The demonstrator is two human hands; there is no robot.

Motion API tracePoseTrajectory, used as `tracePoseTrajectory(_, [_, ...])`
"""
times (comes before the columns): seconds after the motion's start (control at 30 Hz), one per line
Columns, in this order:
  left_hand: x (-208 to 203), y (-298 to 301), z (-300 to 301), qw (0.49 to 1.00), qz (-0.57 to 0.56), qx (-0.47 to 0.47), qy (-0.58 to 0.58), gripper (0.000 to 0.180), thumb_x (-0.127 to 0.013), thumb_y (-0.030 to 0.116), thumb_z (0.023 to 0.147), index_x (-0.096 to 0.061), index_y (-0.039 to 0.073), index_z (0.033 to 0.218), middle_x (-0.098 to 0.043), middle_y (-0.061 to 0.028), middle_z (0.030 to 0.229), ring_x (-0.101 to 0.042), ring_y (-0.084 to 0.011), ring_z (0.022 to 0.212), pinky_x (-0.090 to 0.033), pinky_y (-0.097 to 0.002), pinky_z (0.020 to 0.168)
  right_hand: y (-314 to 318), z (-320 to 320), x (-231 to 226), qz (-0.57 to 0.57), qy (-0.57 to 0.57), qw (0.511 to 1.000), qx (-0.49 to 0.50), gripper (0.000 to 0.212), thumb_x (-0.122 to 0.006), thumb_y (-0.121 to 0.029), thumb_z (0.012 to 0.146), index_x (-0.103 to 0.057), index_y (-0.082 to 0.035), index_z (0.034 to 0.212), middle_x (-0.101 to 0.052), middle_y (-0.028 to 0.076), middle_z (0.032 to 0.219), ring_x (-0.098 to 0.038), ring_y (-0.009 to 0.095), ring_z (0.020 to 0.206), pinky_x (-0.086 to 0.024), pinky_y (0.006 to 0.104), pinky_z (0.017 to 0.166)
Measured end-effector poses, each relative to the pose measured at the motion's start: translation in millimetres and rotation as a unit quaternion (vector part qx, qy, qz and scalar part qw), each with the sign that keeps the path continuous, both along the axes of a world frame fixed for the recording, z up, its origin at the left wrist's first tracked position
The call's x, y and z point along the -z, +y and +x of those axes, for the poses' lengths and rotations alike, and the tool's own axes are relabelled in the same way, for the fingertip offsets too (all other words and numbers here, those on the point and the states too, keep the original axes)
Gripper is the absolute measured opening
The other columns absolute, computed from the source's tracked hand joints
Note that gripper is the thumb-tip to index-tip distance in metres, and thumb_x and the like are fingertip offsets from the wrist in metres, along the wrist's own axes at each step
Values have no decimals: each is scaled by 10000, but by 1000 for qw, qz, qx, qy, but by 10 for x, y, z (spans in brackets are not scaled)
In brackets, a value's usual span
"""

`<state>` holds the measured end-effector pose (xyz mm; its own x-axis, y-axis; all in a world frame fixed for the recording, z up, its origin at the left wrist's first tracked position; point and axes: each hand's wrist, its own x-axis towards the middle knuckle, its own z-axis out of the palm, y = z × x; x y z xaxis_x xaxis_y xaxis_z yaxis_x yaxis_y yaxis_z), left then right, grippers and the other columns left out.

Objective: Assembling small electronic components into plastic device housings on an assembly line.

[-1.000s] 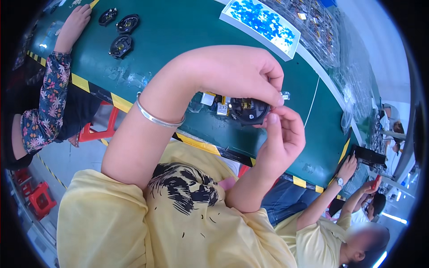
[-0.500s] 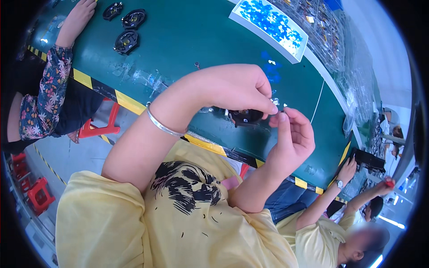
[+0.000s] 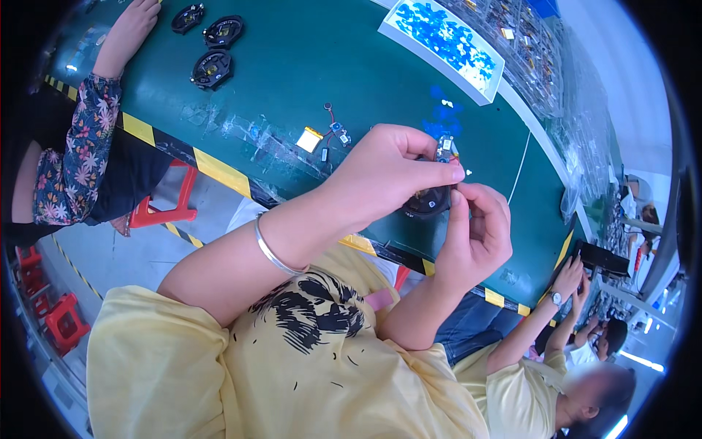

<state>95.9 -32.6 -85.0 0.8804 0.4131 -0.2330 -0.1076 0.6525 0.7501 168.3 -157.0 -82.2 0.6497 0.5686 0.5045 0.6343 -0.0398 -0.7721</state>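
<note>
A black round housing (image 3: pixel 427 204) sits between my hands above the near part of the bench, partly covered by my left thumb. My left hand (image 3: pixel 395 170), below a silver bangle, is closed round it, thumb laid across the top. A small circuit board (image 3: pixel 444 148) with a red wire shows just beyond those fingertips. My right hand (image 3: pixel 479 230) pinches thumb against index finger at the housing's right rim; whatever is in that pinch is hidden. Left of my hands lie a flat silver-and-yellow battery (image 3: pixel 308 139) and another small board (image 3: pixel 338 129) with a red wire.
Several black round housings (image 3: pixel 212 69) lie at the far left, near a co-worker's hand (image 3: pixel 128 36). A white tray (image 3: pixel 480 94) of blue pieces stands at the back, beside clear trays of parts (image 3: pixel 512 44). Another person's hand (image 3: pixel 568 278) rests at the right bench edge.
My left hand and forearm have dropped nearer and turned, uncovering the battery and board. The housing has shifted right, toward my right hand, which stays nearly in place.
</note>
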Motion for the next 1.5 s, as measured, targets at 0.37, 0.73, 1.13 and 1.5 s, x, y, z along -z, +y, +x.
tracePoseTrajectory(0.37, [-10,203,-180,998,-7,66,23,155,-706,117,811,-660,4,906,-654,-49,765,-621,-99,692,-483,-217,641,-31,65,17,-129,78,987,49,47,-613,19,844,-568,6,839,-554,22,863,-495,64,736,-405,184,665])
tracePoseTrajectory(0.73, [-9,171,-260,996,-4,37,77,89,-705,118,809,-669,43,839,-648,3,771,-576,-37,686,-443,-196,607,55,-177,-15,-3,43,998,-48,161,-644,102,777,-613,73,932,-643,116,901,-626,146,811,-497,238,724])
tracePoseTrajectory(1.13, [-88,240,-293,990,57,18,129,123,-709,136,809,-668,28,853,-642,4,761,-570,-34,670,-439,-183,587,36,28,-8,-240,-81,967,-11,463,-509,13,865,-432,-29,1320,-635,161,1116,-578,255,1070,-404,339,951])
tracePoseTrajectory(1.5, [-69,241,-268,987,88,13,136,111,-703,137,816,-660,34,821,-625,12,718,-548,-22,621,-420,-176,545,107,81,-97,-224,-28,969,103,392,-473,48,851,-462,-29,1235,-657,149,972,-644,252,862,-481,327,747])
